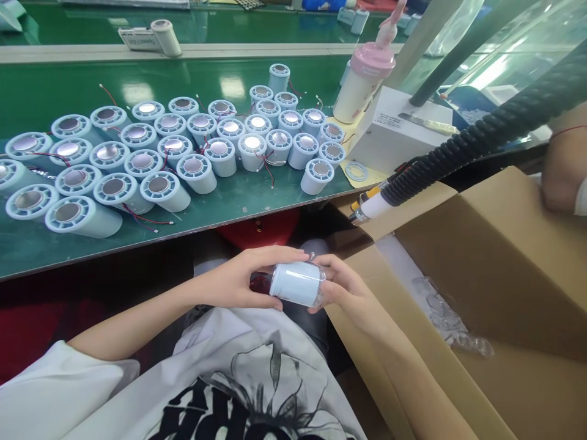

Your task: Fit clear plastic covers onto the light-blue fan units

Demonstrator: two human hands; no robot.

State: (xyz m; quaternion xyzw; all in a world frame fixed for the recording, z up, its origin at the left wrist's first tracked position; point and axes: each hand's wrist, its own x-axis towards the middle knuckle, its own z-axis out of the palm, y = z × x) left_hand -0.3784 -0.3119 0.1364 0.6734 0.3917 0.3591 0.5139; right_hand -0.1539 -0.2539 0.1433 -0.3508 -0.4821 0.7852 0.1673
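Note:
Above my lap, a light blue cylinder lies roughly sideways between my two hands. Clear, shiny plastic shows at its right end. My left hand is closed around the left end, thumb below and fingers along the top. With bent fingers, my right hand grips the clear right end; part of that end is hidden by the fingers. On the green bench beyond stand many similar light blue cylinders, with ribbed rims and silvery round centres. Thin red and dark wires with small white plugs trail from some.
To my right is an open cardboard box with clear plastic pieces inside. A black ribbed hose slants above it. A pink-lidded bottle and white machine stand on the bench. Another person's arm is at far right.

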